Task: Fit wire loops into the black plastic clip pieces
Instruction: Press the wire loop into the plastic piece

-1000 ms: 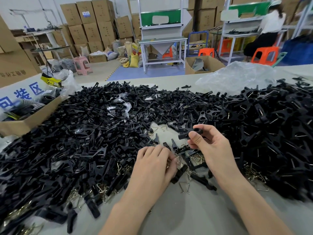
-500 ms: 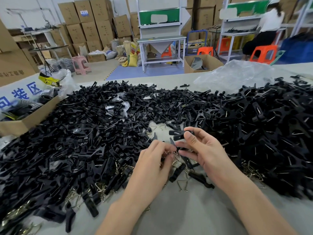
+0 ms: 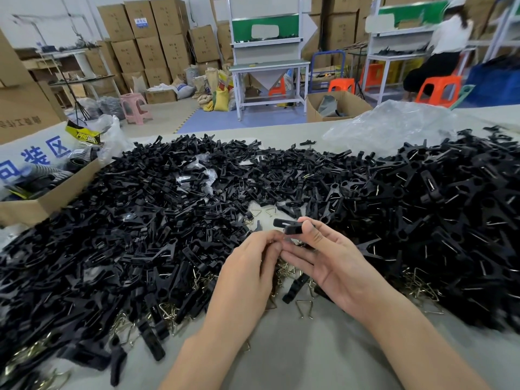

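Clip piece point(image 3: 291, 229), narrow black plastic

Blue characters 装区 on white panel point(image 3: 33, 159) of the open box at nine o'clock, yellow-and-black tag point(image 3: 83, 135) reading PRO, rest blurred, at ten o'clock, inverted print on large carton point(image 3: 22, 114) far left, illegible, blue labels on stacked cartons point(image 3: 139, 21) at eleven o'clock, too small to read
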`<state>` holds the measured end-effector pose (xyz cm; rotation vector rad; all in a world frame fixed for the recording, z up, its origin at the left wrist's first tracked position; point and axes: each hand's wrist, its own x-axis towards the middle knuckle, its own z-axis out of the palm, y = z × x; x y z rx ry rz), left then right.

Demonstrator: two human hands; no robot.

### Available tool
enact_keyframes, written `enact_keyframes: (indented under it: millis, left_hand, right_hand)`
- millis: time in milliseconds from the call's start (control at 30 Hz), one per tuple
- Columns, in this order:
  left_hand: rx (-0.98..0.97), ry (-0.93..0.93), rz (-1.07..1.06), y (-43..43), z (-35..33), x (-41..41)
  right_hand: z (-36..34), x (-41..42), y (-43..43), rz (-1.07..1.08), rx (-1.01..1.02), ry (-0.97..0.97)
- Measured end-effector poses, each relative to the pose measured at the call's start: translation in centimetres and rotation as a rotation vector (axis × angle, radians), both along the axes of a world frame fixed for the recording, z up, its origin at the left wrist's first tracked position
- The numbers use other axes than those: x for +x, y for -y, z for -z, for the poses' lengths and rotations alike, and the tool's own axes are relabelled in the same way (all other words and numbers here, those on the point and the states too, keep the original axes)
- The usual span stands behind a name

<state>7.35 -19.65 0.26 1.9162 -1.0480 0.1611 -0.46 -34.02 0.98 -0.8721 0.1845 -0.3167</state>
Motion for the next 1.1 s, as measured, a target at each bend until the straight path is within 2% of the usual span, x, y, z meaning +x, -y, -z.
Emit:
enact_keyframes:
  millis: [233, 400, 500, 633, 733, 833, 1100]
  left_hand:
    - [-0.12, -0.145, -0.173, -0.1, 0.2, 0.8]
    - [-0.231, -0.348, -0.114, -0.1, -0.2, 0.9]
    - [-0.274, -0.394, -0.125, -0.1, -0.5, 0.8]
    - [-0.251, -0.336, -0.162, -0.3, -0.9, 1.0]
    - [-0.325, -0.448, -0.122, -0.4, -1.3, 1.0]
    - [-0.298, -0.541, -0.055, -0.3, -1.6, 0.8]
    - [-0.242, -0.612, -0.051, -0.1, -1.5, 0.8]
  right_hand:
    - [-0.1, 0.1, 0.2, 0.113, -0.104, 0.003]
    - [0.0, 0.0, 0.4, 0.165, -0.159, 0.018]
    - [-0.1, -0.1, 0.2, 0.195, -0.256, 0.02]
    - [-0.1, -0.3, 0.2, 0.2, -0.412, 0.004]
    - [-0.1, -0.4, 0.1, 0.177, -0.537, -0.022]
    - [-0.2, -0.4, -0.1, 0.167, -0.607, -0.037]
    - [0.0, -0.4, -0.3, 0.157, -0.706, -0.042]
